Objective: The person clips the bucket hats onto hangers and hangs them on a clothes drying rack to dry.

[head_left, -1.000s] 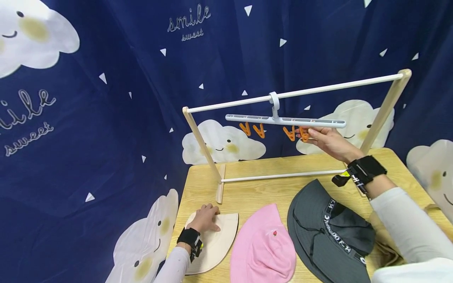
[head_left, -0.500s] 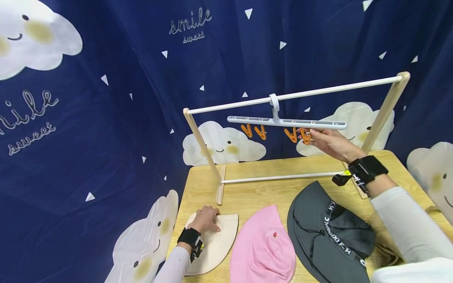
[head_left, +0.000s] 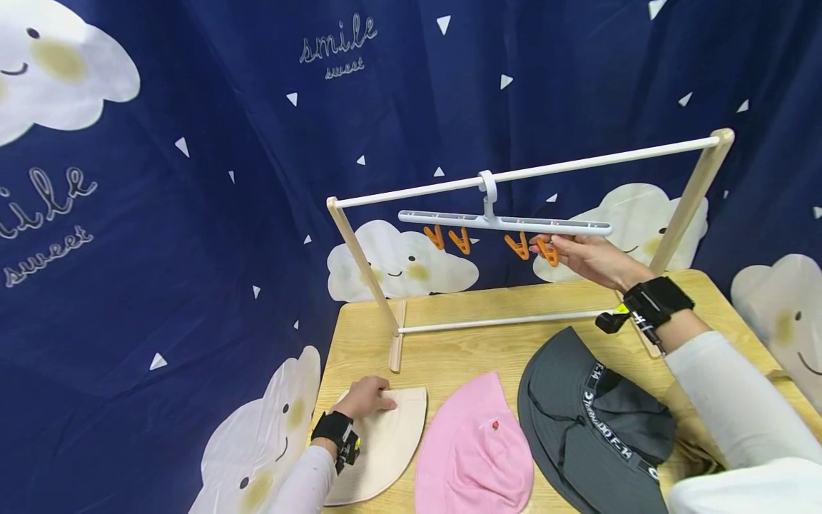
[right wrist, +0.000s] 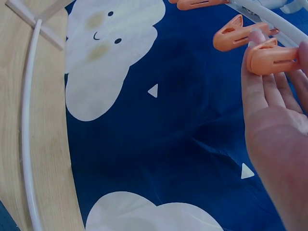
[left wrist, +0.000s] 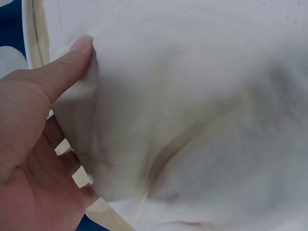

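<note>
Your left hand (head_left: 366,398) pinches the cream bucket hat (head_left: 388,450), below and left of the orange clip (head_left: 547,252) your right hand (head_left: 594,258) pinches (rightmost on the crosswise hanger (head_left: 546,226)); hands well apart.

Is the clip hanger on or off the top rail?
On: the clip hanger hangs below the white top rail, its hook curled over it.

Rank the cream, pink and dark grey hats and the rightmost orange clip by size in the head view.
1. Dark grey hat, cropped
2. Pink hat, cropped
3. Cream hat, partly behind the left hand
4. Rightmost orange clip
</note>
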Motion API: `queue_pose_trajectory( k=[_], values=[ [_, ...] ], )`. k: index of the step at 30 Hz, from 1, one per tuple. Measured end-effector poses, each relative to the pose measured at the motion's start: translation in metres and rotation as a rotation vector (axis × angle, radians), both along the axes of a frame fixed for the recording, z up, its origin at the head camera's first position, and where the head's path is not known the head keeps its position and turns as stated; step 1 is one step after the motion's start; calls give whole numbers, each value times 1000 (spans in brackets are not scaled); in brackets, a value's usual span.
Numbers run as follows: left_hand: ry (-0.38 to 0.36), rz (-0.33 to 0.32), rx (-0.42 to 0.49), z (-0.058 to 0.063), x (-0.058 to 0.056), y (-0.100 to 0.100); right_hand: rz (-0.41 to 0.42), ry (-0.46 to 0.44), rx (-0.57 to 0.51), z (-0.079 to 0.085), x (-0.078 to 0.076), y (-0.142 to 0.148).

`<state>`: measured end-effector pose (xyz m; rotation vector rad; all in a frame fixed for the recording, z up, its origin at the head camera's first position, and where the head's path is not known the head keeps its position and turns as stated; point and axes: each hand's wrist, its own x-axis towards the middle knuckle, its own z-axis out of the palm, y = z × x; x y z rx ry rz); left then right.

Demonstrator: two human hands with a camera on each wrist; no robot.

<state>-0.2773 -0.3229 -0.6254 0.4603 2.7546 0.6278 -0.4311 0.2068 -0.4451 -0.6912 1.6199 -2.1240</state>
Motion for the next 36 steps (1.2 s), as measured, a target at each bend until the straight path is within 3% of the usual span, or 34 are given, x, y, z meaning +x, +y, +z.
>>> queue_pose_trajectory(
  k=[7, 11, 20, 36],
  values=[
    [-15, 34, 11, 12, -4, -3, 19, 20, -78, 9, -2, -3],
    [-10, 45, 53, 19, -3, -2, -17, 14, -141, 11, -2, -5],
    [112, -4, 125, 36, 0, 1, -161, -15, -193, 11, 3, -17],
    [243, 36, 131, 67, 0, 28, -204, 0, -366, 6, 6, -27]
  ],
)
